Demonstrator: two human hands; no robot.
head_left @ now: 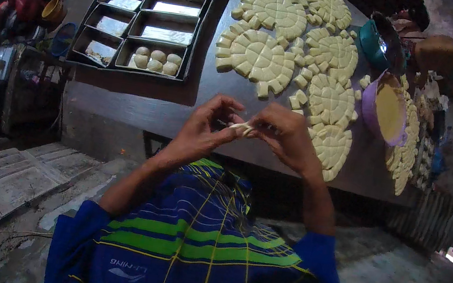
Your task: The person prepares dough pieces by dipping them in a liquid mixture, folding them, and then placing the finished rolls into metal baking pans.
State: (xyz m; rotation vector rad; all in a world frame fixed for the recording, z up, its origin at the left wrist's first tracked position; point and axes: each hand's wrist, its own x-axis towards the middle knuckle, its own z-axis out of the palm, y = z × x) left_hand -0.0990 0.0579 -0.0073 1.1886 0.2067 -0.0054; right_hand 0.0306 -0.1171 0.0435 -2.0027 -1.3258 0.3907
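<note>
Left hand point(203, 126) and right hand point(291, 135) pinch a dough piece point(244, 129); it lies between the two

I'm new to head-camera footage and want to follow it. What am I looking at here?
There's no machine. A fisheye camera on a person's head looks down, so straight edges look bent. The bare left hand and right hand together pinch a small pale piece, apparently dough. On the table lie dough rounds cut into chunks. At left, a dark tray has rectangular compartments, one holding pale balls. At right is a purple bowl.
</note>
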